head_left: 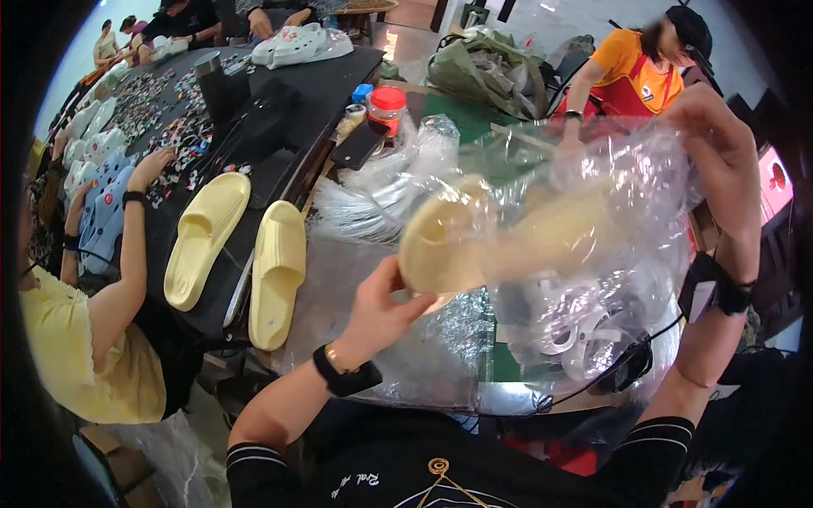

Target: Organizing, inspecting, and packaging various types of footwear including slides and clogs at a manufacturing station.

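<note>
Above the worktop (474, 398), held in mid-air at the centre of the view, a pale yellow slide (449, 245) sits partly inside a clear bag (610, 220). The left hand (381, 313) pinches the slide's bare end, thumb on top and fingers closed beneath it. The right hand (720, 144) is raised higher, its fingers closed on the bag's upper edge and stretching the film up.

The slide looks like moulded foam: light, springy, thick enough to keep its shape, so I judge that a grip at the heel or toe end would carry it without strain. The bag is thin, crinkly and slippery; it would likely slide over the foam and be best held by its rim, gathered rather than pinched at one spot.

Two more yellow slides (207, 237) lie side by side on the dark worktop (330, 76) to the left, soles down. Clear film (381, 195) is heaped behind them. A jar with a red lid (388, 103) stands near a dark phone (357, 146). White shoes (576, 330) show under the bag. Small coloured charms (161, 110) are scattered further along, where a person in yellow (93, 339) reaches in. Another person in an orange shirt and red apron (627, 76) works opposite, beside a green bundle (483, 72).
</note>
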A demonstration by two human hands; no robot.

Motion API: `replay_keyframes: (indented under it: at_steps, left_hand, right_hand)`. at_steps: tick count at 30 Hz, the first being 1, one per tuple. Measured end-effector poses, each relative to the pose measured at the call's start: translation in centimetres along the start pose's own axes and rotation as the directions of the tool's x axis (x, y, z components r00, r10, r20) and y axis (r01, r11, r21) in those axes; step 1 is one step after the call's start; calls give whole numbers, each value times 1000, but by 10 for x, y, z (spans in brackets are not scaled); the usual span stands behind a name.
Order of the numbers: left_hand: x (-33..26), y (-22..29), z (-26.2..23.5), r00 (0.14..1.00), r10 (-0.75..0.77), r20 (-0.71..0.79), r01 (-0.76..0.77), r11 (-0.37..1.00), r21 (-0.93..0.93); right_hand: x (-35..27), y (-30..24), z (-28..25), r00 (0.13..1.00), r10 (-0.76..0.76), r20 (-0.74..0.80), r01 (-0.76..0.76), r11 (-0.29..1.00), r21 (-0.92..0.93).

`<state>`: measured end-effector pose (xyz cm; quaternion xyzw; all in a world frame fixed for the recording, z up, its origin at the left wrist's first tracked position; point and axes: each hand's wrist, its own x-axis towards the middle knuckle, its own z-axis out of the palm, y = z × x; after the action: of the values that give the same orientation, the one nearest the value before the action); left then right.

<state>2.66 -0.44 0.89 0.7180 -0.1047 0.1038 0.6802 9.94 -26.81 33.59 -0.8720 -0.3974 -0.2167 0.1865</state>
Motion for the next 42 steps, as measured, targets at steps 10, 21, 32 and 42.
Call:
replay_keyframes:
  at_steps: [10,21,32,42]
  left_hand:
    - [-14,74,-110,948,-6,-319,-27,995,-99]
    - [-13,165,-169,880,247,-406,-62,906,418]
    - [-6,203,-156,873,288,-393,-35,842,539]
    - [-11,192,-171,888,229,-399,-69,924,377]
  right_hand:
    - [-20,116,39,907,422,13,-421,903,85]
    - [-49,226,104,888,459,22,-448,854,263]
    - [-6,112,135,945,328,-7,-312,905,289]
    - [-50,211,172,918,393,-59,-392,920,29]
